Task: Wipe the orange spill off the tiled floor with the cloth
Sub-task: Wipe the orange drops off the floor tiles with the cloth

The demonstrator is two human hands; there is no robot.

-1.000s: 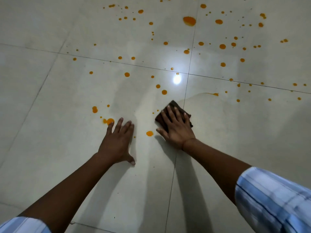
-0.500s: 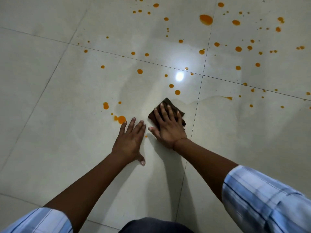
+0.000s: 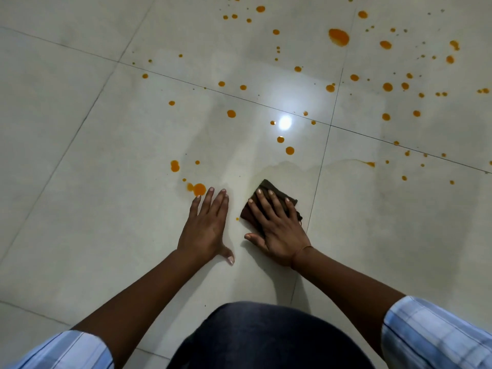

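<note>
A dark brown cloth (image 3: 267, 188) lies flat on the pale tiled floor (image 3: 80, 209), pressed down by my right hand (image 3: 277, 230), whose spread fingers cover most of it. My left hand (image 3: 206, 227) rests flat on the tile just left of it, palm down, fingers apart, holding nothing. Several orange drops are scattered over the floor: a large one (image 3: 199, 189) sits at my left fingertips, a tiny one (image 3: 237, 219) between the hands, two (image 3: 289, 150) ahead of the cloth, and the biggest blot (image 3: 338, 37) far ahead at the right. A damp wiped patch (image 3: 372, 209) spreads right of the cloth.
Dark grout lines (image 3: 318, 177) cross the floor, one running just right of the cloth. A bright lamp reflection (image 3: 285, 122) shines on the tile ahead. My dark trouser knee (image 3: 266, 339) fills the bottom centre, between my striped blue sleeves (image 3: 436, 334).
My right hand has slid the cloth back towards me and to the left, over the drop that lay between the hands. The left hand stays planted. My knee has come into view.
</note>
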